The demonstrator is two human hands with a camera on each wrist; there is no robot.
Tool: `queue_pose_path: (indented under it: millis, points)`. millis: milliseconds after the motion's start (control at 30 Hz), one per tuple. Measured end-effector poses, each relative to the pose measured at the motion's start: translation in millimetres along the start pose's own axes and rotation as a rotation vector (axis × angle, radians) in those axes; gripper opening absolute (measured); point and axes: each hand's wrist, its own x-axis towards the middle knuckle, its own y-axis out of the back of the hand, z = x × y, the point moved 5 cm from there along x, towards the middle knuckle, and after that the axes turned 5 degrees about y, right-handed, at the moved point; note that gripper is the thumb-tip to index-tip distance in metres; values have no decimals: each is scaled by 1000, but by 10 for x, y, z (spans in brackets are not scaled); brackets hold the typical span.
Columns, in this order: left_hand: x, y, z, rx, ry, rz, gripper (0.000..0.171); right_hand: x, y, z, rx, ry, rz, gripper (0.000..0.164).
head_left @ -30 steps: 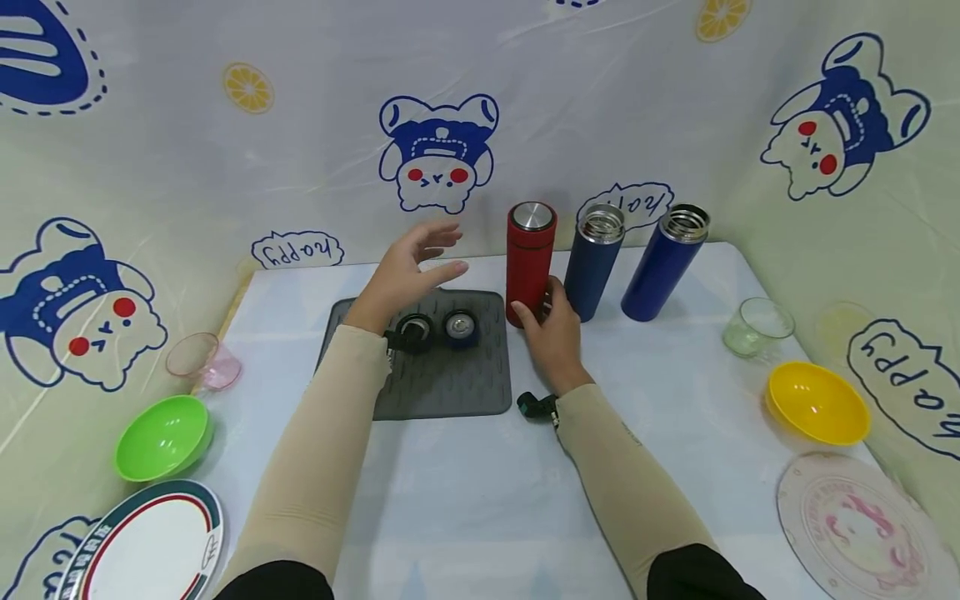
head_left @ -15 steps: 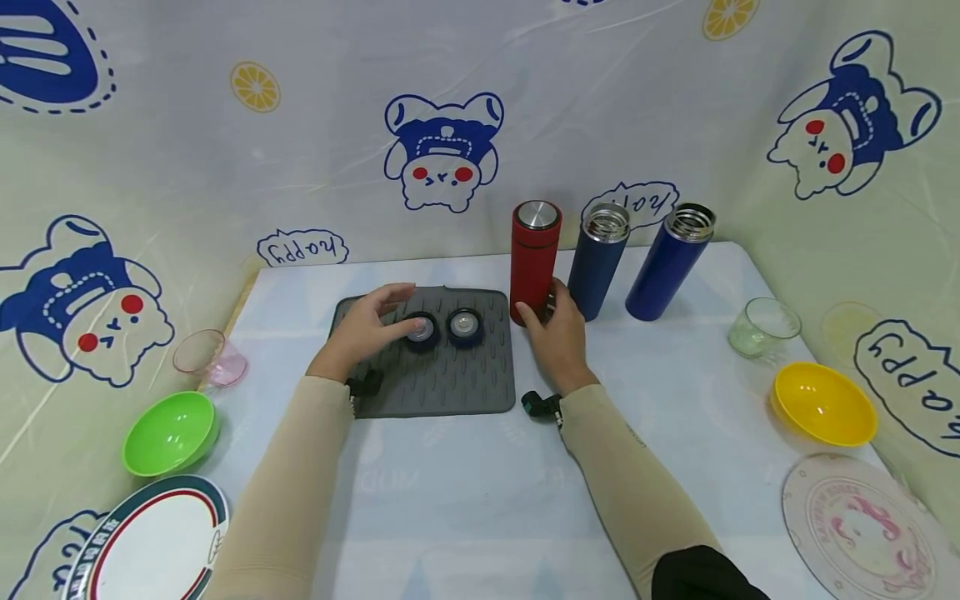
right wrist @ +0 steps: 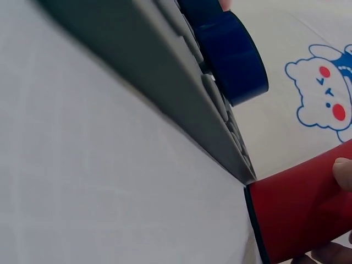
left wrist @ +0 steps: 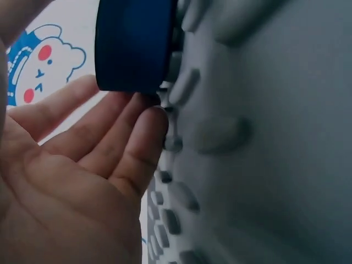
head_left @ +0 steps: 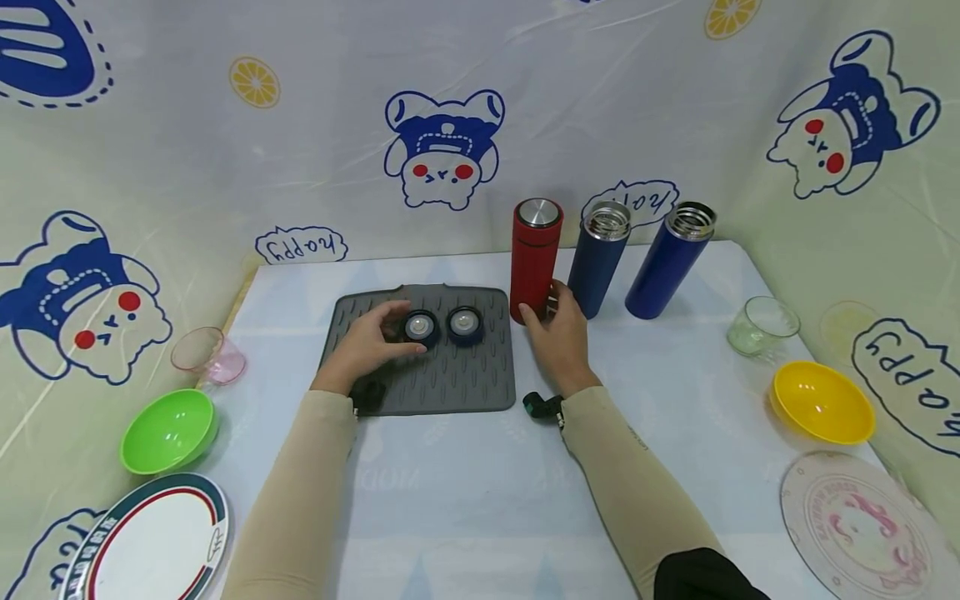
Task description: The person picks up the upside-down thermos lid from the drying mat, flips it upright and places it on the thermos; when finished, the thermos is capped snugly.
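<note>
On the dark grey ridged mat (head_left: 442, 383) sit two round dark-blue bottle lids, a left lid (head_left: 420, 328) and a right lid (head_left: 465, 325), with silvery discs facing up. My left hand (head_left: 367, 346) is low over the mat, thumb and fingers spread to either side of the left lid. In the left wrist view its fairly straight fingers come right up to the lid's blue side wall (left wrist: 135, 47). My right hand (head_left: 558, 340) holds the lower part of an upright red thermos (head_left: 534, 262), capped with a silver-topped lid; thumb and fingers lie on opposite sides.
Two lidless thermoses, a dark-blue one (head_left: 597, 267) and a brighter blue one (head_left: 667, 267), stand right of the red one. A green glass (head_left: 761, 333), yellow bowl (head_left: 821, 404) and pink-patterned plate (head_left: 862, 525) lie right. A pink glass (head_left: 217, 358), green bowl (head_left: 168, 433) and white plate (head_left: 146, 550) lie left.
My left hand has come down and toward me from above the mat's back edge, its fingers now around the left lid. My right hand and the red thermos stay in place.
</note>
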Motion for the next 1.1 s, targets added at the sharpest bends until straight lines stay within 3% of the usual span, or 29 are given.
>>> queue_pose_path:
  millis: [467,800,1100]
  points:
    - [82,-41,-4,96,10,1,82,-19,25,18,-62,6,-5,67]
    - [35,-45,78,45,-4,64,74,-59,51,9,-74,10,1,64]
    - [-38,-54,222,32,-36,124,72,-141,124,-133,-71,56,95,48]
